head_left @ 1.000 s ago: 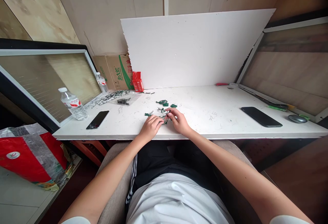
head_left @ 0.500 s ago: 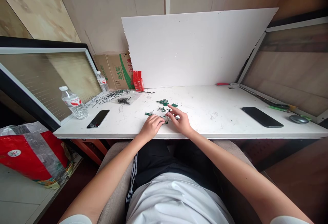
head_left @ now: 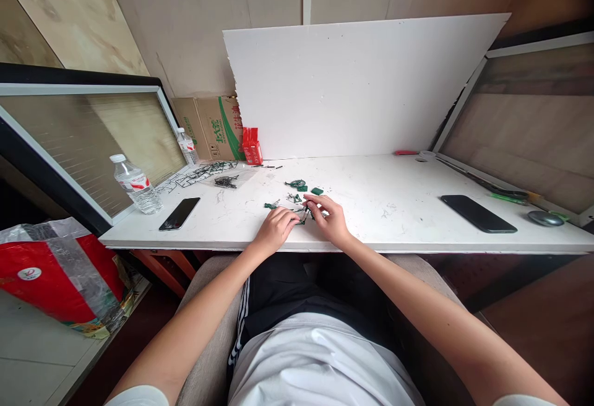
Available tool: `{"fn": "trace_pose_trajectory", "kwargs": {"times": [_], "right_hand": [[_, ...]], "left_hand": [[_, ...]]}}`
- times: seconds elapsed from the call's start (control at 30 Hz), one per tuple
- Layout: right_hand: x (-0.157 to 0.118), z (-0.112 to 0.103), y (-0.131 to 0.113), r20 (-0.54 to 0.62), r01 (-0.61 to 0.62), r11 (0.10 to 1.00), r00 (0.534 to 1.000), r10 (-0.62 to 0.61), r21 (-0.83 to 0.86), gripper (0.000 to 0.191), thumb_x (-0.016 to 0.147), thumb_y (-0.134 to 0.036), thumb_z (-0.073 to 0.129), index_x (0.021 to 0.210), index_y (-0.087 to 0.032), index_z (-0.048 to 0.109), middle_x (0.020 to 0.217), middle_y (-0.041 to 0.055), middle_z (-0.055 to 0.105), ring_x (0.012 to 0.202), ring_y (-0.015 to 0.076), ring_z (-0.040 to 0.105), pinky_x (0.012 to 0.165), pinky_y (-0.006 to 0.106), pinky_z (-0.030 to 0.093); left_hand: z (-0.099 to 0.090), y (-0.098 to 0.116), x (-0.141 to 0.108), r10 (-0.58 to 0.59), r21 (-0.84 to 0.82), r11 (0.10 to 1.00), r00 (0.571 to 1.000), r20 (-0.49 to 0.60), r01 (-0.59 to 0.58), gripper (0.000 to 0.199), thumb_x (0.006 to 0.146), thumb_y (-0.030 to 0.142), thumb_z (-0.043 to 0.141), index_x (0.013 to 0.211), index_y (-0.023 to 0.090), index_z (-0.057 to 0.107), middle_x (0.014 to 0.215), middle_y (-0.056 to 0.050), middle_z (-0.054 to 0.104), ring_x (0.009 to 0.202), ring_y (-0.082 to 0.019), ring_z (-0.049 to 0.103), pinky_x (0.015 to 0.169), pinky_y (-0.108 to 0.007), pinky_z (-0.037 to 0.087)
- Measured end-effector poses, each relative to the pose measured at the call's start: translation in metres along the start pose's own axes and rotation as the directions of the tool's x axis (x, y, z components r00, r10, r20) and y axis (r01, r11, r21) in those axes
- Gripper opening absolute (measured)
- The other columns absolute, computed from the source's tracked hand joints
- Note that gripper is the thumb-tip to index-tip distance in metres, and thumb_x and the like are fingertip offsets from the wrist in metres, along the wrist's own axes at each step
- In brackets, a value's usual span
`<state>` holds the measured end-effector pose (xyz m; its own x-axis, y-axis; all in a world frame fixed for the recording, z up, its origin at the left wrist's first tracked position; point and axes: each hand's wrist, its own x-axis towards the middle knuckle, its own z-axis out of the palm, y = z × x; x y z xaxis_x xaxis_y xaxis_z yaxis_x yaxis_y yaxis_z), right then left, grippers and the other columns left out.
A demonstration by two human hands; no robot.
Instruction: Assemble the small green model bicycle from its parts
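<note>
My left hand (head_left: pixel 277 230) is closed at the table's front edge, its fingertips pinching a small green-and-black plastic model piece (head_left: pixel 302 221). From the other side my right hand (head_left: pixel 330 219) pinches a small black plastic part (head_left: pixel 307 205) at the top of that piece. Fingers cover much of both, and I cannot tell whether they are joined. Just beyond the hands lie a round green part (head_left: pixel 295 183), a flat green block (head_left: pixel 317 191) and a cluster of tiny parts (head_left: pixel 294 197). Another green part (head_left: pixel 271 205) rests beyond my left hand.
Black sprue frames (head_left: pixel 204 174) and a clear bag of dark parts (head_left: pixel 226 181) lie at the back left. Two water bottles (head_left: pixel 139 192) and a phone (head_left: pixel 180 214) are on the left. At right are another phone (head_left: pixel 477 214) and a mouse (head_left: pixel 545 218). A white board (head_left: pixel 366 87) leans behind.
The view has shifted slightly. My right fingers have tilted the black part and sit a little lower around it; my left hand keeps its pinch almost unmoved.
</note>
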<state>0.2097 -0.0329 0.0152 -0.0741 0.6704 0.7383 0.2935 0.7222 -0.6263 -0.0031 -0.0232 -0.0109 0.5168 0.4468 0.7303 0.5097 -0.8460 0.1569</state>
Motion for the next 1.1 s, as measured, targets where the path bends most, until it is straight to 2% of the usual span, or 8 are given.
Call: {"fn": "trace_pose_trajectory", "kwargs": {"times": [0.17, 0.57, 0.87, 1.1], "right_hand": [[-0.0011, 0.0000, -0.0020, -0.023, 0.002, 1.000, 1.000, -0.002, -0.011, 0.024, 0.102, -0.041, 0.064, 0.117, -0.028, 0.078, 0.109, 0.0067, 0.079, 0.091, 0.0215, 0.072, 0.071, 0.035, 0.059], [-0.0012, -0.0018, -0.0009, -0.049, 0.050, 0.995, 0.997, -0.055, -0.087, 0.019, 0.098, -0.041, 0.071, 0.108, -0.028, 0.081, 0.093, 0.0066, 0.078, 0.086, 0.0232, 0.068, 0.069, 0.038, 0.059], [-0.0010, -0.0020, -0.0078, -0.014, 0.034, 0.998, 0.999, -0.035, -0.057, 0.024, 0.105, -0.039, 0.060, 0.117, -0.030, 0.078, 0.105, 0.0058, 0.081, 0.097, 0.0235, 0.071, 0.073, 0.038, 0.059], [-0.0012, -0.0013, -0.0039, -0.031, 0.016, 0.998, 0.999, -0.018, -0.056, 0.022, 0.102, -0.039, 0.064, 0.112, -0.028, 0.080, 0.101, 0.0061, 0.081, 0.093, 0.0234, 0.073, 0.069, 0.036, 0.059]], "left_hand": [[0.0005, -0.0006, -0.0005, 0.007, 0.006, 1.000, 1.000, 0.000, -0.007, 0.014, 0.107, 0.026, 0.053, 0.108, 0.021, 0.066, 0.102, -0.007, 0.072, 0.102, -0.024, 0.065, 0.090, -0.043, 0.056], [-0.0016, 0.0011, 0.0011, 0.014, -0.014, 1.000, 1.000, 0.002, -0.014, 0.013, 0.106, 0.024, 0.054, 0.107, 0.020, 0.066, 0.102, -0.007, 0.073, 0.103, -0.024, 0.065, 0.090, -0.042, 0.056], [-0.0012, 0.0013, 0.0011, 0.015, 0.000, 1.000, 1.000, -0.012, -0.015, 0.014, 0.106, 0.025, 0.054, 0.107, 0.020, 0.066, 0.101, -0.007, 0.073, 0.102, -0.024, 0.065, 0.089, -0.043, 0.056], [-0.0021, 0.0027, 0.0019, 0.026, -0.005, 1.000, 1.000, -0.018, -0.026, 0.013, 0.106, 0.024, 0.054, 0.106, 0.019, 0.066, 0.099, -0.007, 0.073, 0.101, -0.024, 0.065, 0.088, -0.042, 0.057]]}}
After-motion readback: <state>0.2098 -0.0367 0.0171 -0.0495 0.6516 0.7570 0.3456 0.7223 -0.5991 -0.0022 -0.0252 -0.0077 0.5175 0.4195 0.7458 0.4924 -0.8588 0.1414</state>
